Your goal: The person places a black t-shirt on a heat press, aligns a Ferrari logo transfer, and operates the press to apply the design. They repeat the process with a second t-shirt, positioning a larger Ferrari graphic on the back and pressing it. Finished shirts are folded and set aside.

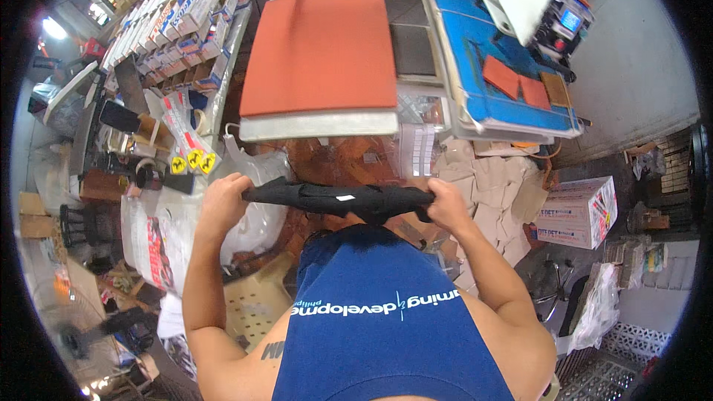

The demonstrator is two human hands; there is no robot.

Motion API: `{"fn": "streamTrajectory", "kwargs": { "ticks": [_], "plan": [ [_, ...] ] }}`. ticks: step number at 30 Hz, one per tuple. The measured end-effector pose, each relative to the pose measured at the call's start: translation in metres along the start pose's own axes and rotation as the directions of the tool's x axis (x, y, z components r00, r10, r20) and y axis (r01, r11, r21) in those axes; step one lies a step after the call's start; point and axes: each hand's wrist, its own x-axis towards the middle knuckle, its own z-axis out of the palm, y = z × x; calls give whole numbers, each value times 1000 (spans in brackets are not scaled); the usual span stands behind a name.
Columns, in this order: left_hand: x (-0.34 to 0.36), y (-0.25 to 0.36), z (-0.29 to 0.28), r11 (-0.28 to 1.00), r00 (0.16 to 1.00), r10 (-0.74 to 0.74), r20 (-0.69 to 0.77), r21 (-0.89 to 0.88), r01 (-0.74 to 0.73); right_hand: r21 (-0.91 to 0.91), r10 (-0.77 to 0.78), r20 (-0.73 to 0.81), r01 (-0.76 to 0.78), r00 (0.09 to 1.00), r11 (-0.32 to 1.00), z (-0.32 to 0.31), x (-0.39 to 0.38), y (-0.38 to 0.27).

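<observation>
Between my two hands a black garment [342, 200] is stretched sideways, bunched into a narrow band, with a small white tag near its middle. My left hand [226, 200] is closed on one end. The other end is gripped by my right hand [448, 204], at about the same height. The garment hangs in front of my waist, on the near side of an orange-red pad [319, 56] on a white-edged board, and does not touch it.
A blue-topped table [468, 52] at the far right bears a machine [542, 7] with a lit screen and small orange pads. White boxes [189, 11] fill a shelf at far left. A carton [575, 215] stands right, beside crumpled brown paper [483, 208]. A white plastic chair [256, 186] stands left.
</observation>
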Motion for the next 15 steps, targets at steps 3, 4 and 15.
{"fn": "streamTrajectory", "kwargs": {
  "ticks": [3, 4, 15],
  "plan": [
    [22, -66, 1, 976, 989, -23, -147, -215, -9, -17, 70, 4, -70, 998, 997, -18, 42, -48],
    [28, -82, 1, 966, 987, -33, -160, -260, -10, -11, 105, 54, -104, 993, 994, -27, 52, -60],
    [69, -194, -37, 797, 992, -120, 36, -593, 118, -191, 466, 243, -429, 851, 883, -70, 99, -98]
  ]
}}
